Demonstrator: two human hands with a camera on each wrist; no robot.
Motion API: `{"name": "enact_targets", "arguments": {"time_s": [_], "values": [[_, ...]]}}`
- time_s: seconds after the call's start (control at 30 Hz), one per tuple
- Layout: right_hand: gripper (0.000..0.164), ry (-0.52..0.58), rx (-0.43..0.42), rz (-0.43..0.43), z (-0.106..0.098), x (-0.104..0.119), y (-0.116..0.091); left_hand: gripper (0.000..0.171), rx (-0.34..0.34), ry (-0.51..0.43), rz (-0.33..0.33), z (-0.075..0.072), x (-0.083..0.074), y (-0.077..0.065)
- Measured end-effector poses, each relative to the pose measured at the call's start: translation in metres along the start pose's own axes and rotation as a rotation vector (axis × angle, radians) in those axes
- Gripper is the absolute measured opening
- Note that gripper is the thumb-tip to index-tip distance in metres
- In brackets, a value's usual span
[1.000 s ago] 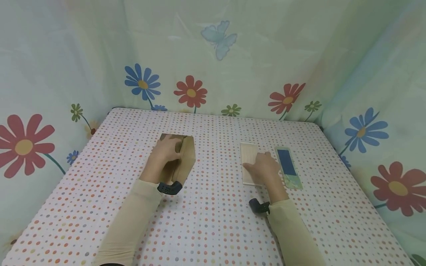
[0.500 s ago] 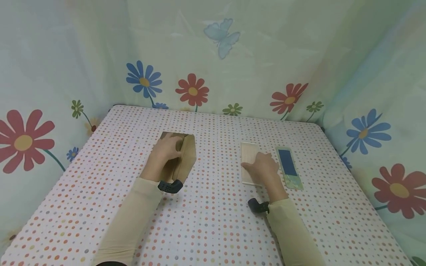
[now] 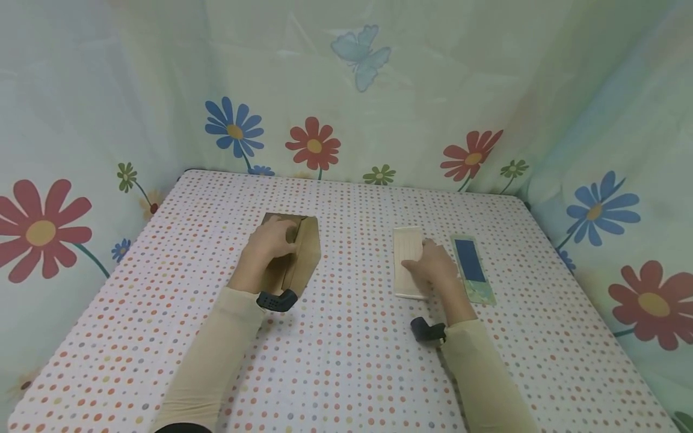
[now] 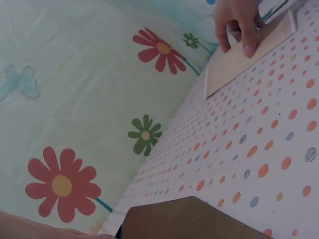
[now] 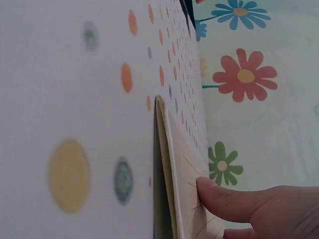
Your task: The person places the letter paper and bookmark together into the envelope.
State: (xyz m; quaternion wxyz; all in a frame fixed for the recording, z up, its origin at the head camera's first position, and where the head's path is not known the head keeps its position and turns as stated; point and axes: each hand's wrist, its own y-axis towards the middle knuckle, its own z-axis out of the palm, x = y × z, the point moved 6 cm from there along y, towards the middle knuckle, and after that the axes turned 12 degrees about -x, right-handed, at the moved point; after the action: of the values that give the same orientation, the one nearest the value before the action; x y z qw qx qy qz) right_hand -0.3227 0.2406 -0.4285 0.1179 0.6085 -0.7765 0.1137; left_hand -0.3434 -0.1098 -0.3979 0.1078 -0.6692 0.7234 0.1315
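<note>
On the left of the table, my left hand (image 3: 271, 240) holds a brown kraft-paper envelope (image 3: 305, 255), its flap standing up on the right. The fingers reach over the body and the thumb is at the flap fold. The flap (image 4: 184, 219) also shows at the bottom of the left wrist view. My right hand (image 3: 435, 267) is at the right edge of a cream folded lined paper (image 3: 407, 258), pinching it with the thumb on its upper face. Layers with a narrow gap between them show at the paper's edge (image 5: 172, 164) in the right wrist view.
A green patterned card (image 3: 479, 291) with a dark blue rectangle lies just right of my right hand. The dotted tablecloth (image 3: 346, 349) spans the table. Flower-printed curtains (image 3: 411, 90) enclose the back and sides.
My right hand has shifted slightly right, its thumb sliding from the paper's left edge inward over the sheet. My left hand and the envelope have stayed put.
</note>
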Motion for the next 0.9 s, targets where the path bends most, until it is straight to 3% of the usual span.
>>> {"name": "enact_targets", "arguments": {"time_s": [0.27, 0.43, 0.7, 0.9], "values": [[0.066, 0.167, 0.030, -0.033, -0.007, 0.001, -0.003, 0.056, 0.011, 0.004, 0.001, 0.003, 0.005, 0.003], [0.058, 0.180, 0.038, -0.023, -0.014, 0.002, -0.003, 0.053, 0.002, 0.003, -0.006, -0.001, 0.004, 0.004], [0.060, 0.195, 0.084, -0.055, -0.020, 0.001, -0.002, 0.055, 0.007, 0.008, 0.000, 0.000, 0.003, 0.005], [0.059, 0.273, 0.115, -0.062, -0.018, -0.004, 0.000, 0.055, 0.014, 0.005, 0.003, 0.002, 0.002, 0.006]]}}
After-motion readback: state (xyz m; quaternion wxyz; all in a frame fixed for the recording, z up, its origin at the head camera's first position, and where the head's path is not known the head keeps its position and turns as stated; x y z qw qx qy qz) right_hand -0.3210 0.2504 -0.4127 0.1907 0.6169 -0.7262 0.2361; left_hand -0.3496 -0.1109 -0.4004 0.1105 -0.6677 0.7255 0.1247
